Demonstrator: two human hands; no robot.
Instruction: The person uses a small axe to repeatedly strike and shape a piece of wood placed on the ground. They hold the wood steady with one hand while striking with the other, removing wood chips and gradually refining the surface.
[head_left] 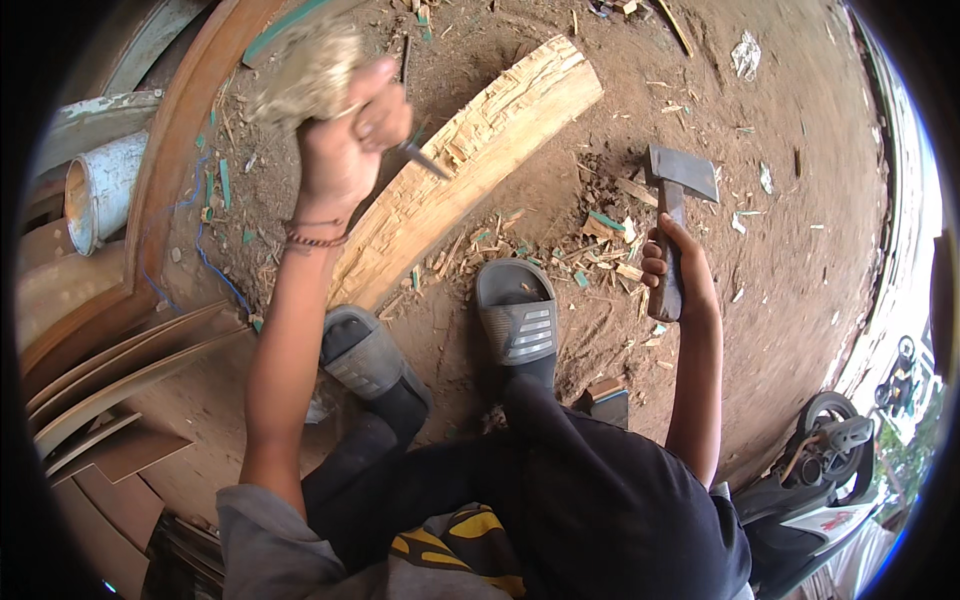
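Right hand (672, 268) is clenched low on the hatchet (672, 215) handle, right of the hewn log (470, 160); the steel head likely makes it top-heavy. Left hand (345, 140) is fisted around a thin metal chisel (420, 158) touching the log's rough, splintery, stiff face on the dirt ground (800, 250).

The pale lump (305, 70) above the left hand (335, 150) is blurred, its kind unreadable. The right hand (675, 270) covers the middle of the hatchet (682, 180) handle. The scooter (830, 470) is cut off by the rim.
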